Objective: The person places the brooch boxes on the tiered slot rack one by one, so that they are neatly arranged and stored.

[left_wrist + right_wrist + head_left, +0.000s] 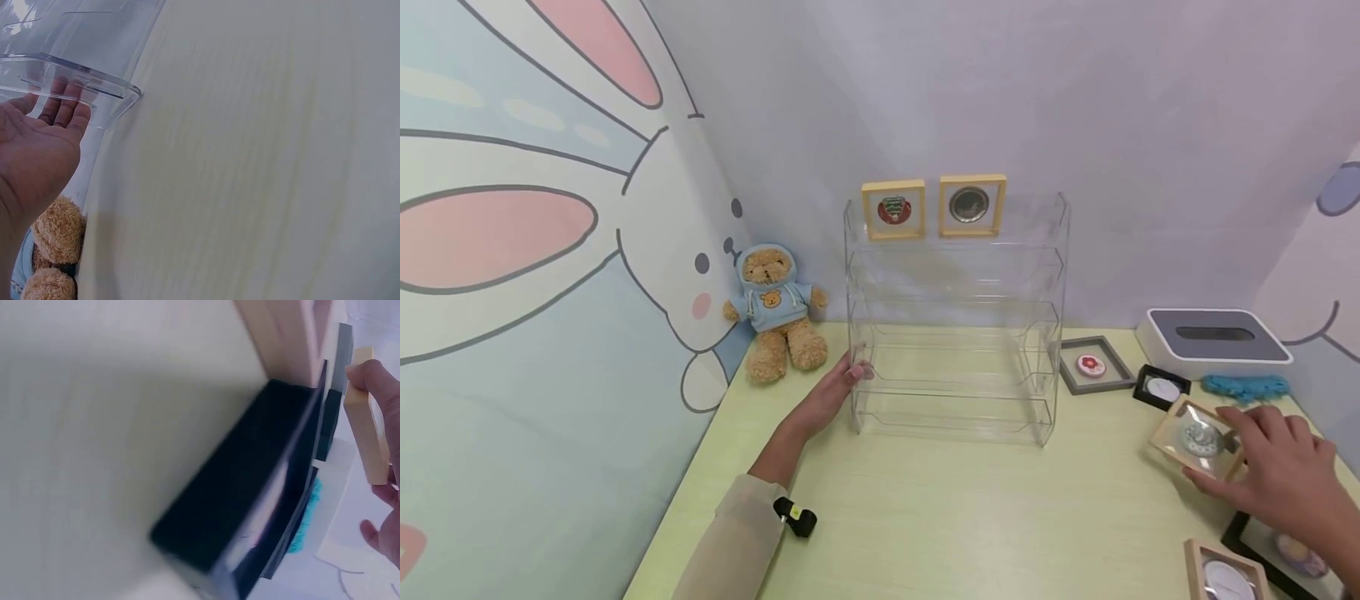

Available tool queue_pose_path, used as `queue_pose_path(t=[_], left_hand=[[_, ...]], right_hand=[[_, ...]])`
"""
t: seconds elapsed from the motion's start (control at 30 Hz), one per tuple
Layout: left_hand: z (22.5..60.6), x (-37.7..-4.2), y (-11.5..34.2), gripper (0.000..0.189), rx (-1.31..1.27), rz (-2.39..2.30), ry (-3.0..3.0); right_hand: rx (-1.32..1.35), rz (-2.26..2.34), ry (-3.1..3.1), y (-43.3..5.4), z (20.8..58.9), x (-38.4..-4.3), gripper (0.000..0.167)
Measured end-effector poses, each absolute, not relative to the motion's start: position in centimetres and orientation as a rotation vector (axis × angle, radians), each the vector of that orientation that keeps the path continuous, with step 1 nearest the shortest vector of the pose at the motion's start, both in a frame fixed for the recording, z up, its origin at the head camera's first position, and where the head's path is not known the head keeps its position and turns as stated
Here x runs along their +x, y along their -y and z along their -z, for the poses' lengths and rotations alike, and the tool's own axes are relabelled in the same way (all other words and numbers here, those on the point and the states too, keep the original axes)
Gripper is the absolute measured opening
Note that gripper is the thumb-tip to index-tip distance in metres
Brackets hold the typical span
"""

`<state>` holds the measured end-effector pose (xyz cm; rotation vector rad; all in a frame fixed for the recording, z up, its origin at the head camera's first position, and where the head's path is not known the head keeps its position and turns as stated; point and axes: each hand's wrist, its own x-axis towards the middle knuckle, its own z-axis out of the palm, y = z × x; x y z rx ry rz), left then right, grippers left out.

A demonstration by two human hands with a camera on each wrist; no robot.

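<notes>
A clear acrylic tiered display rack (955, 392) stands on the table, and my left hand (827, 396) holds its left side near the lower tiers. In the left wrist view, the fingers (65, 109) show through the clear plastic. My right hand (1285, 467) pinches a light wood display frame (1172, 433) with a round badge inside, raised and tilted over the right of the table. The right wrist view shows this frame (367, 437) edge-on between thumb and fingers. Two similar wood frames stand on the top tier, one with a red-and-green badge (894, 210), one with a silver badge (968, 205).
Right of the rack lie a grey frame (1078, 385) with a flower badge, a small black frame (1150, 400), a blue fuzzy item (1245, 387) and a tissue box (1206, 365). Nearer are a wood frame (1195, 567) and a larger black frame (1262, 554). A teddy bear (778, 312) sits left.
</notes>
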<state>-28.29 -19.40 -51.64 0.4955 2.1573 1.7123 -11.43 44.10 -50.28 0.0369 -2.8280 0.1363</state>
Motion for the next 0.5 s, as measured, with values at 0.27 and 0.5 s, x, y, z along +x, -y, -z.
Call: queue_pose_path(t=[0.27,0.5], left_hand=[[51.7,-28.2,19.5,0.07,0.49,-1.72,-2.147],[51.6,-28.1,19.4,0.072,0.486,-1.713,-2.151]], right_hand=[[0.311,-0.096,2.494,-43.0,48.1,-13.0,0.132],[0.521,-0.075,2.203,-42.0,45.7,-15.1,0.106]])
